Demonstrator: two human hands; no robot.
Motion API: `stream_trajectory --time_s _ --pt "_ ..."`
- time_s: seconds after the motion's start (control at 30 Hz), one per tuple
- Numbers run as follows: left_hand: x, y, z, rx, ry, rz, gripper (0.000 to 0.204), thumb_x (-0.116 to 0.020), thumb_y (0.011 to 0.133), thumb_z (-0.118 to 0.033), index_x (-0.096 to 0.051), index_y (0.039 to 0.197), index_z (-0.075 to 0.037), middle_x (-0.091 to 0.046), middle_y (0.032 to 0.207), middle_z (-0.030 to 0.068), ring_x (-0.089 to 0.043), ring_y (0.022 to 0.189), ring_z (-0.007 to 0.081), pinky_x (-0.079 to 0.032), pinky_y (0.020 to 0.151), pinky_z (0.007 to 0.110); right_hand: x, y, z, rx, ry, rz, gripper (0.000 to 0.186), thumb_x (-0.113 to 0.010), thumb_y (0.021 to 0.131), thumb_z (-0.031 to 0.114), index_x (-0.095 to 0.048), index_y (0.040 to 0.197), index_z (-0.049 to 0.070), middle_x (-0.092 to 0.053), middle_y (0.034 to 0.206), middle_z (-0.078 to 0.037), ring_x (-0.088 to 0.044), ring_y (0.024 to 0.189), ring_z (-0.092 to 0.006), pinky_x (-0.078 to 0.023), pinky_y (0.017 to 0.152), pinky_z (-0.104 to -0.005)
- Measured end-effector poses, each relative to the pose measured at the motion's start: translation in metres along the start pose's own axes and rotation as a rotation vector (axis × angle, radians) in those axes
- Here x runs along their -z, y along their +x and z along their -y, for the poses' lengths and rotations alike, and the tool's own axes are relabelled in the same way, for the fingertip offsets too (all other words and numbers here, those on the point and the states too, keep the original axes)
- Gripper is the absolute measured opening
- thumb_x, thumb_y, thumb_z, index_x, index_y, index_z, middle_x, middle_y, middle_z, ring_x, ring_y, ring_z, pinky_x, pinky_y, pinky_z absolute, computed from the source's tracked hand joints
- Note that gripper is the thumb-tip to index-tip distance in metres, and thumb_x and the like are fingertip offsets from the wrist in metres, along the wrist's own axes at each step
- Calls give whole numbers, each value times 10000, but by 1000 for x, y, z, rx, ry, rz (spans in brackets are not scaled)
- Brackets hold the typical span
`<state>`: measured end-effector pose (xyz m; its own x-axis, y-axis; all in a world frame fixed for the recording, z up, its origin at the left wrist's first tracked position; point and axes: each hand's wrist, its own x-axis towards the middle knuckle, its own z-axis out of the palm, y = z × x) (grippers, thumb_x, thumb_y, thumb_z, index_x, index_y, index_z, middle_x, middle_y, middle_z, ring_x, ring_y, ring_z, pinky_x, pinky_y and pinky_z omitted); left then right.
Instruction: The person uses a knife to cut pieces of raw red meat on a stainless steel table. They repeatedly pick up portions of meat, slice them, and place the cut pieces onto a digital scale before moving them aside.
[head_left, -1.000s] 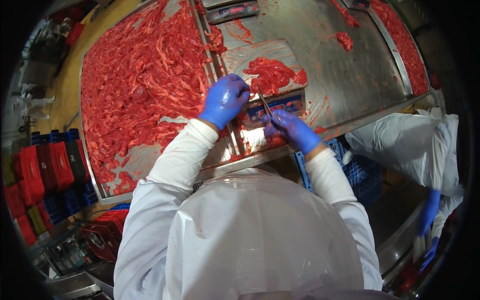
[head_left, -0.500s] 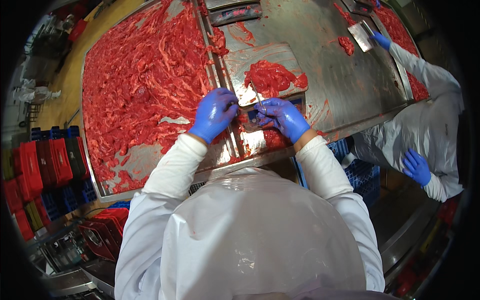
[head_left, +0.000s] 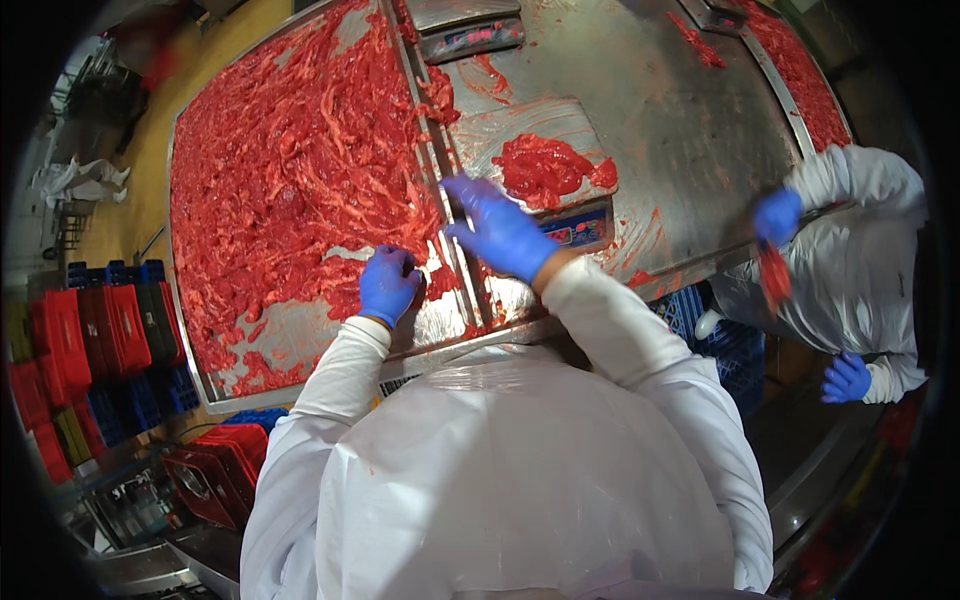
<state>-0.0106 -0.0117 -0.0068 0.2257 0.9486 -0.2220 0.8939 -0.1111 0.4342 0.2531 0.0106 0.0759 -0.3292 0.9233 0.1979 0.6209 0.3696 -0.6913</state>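
My left hand (head_left: pixel 388 286), in a blue glove, is at the near right part of a large metal tray (head_left: pixel 300 325) heaped with red raw meat (head_left: pixel 300 150). Its fingers are curled down, and whatever they may hold is hidden. My right hand (head_left: pixel 502 232), also gloved, reaches left over the tray's raised side rail (head_left: pixel 437 150), its thumb and fingers apart and nothing visible in them. Just beyond it stands a weighing scale (head_left: pixel 580 228) whose plastic-covered plate (head_left: pixel 555 115) bears a pile of meat strips (head_left: pixel 545 170).
A second scale (head_left: pixel 475 38) stands at the far edge of the steel table (head_left: pixel 690 140). On the right a co-worker's blurred gloved hand (head_left: pixel 778 216) has a piece of red meat (head_left: pixel 773 275) below it. Red crates (head_left: pixel 65 340) are stacked left, blue crates (head_left: pixel 730 350) under the table.
Both my hands have moved left, the left one nearer me; a thin strip no longer shows in my right fingers. The co-worker's hand came nearer, and a meat lump left the table.
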Motion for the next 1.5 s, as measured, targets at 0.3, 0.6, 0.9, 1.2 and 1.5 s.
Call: stream_trajectory --time_s 0.3,0.6,0.9,1.2,1.5 --pt "5 -15 3 -138 -54 -76 281 -753 805 -160 -716 1065 -60 -638 1128 197 -635 1058 419 -541 912 498 99 -89 -190 -710 284 -587 480 -642 1028 325 -597 1327 -48 -664 1348 -251 -640 1242 -344 -480 1056 -445" --pt "129 200 22 30 -181 -386 354 -759 872 -304 -762 1150 -85 -725 1075 201 -699 1049 370 -561 941 443 55 -190 -129 -543 6 -447 351 -602 1086 282 -567 1337 40 -689 1111 -63 -653 1005 -178 -547 908 -349" --pt "100 311 54 109 139 143 748 -774 809 -562 -695 1258 32 -744 1134 289 -717 1130 405 -570 976 457 48 -202 -84 -585 -301 -193 544 -771 897 429 -643 1302 90 -718 985 -154 -712 884 -344 -567 769 -469" --pt "41 61 -55 -184 131 434 369 -832 779 -366 -785 920 -28 -773 865 208 -762 810 371 -605 752 482 49 -203 -85 -399 -221 -375 543 -768 894 458 -684 1247 54 -756 1045 -193 -727 913 -399 -575 786 -500" --pt "91 -63 -84 -313 -57 115 192 -727 861 -201 -687 1016 -96 -672 1014 222 -671 942 441 -563 821 491 41 -212 -95 -455 -320 -253 512 -790 852 429 -692 1159 31 -734 978 -184 -715 907 -384 -561 809 -493"
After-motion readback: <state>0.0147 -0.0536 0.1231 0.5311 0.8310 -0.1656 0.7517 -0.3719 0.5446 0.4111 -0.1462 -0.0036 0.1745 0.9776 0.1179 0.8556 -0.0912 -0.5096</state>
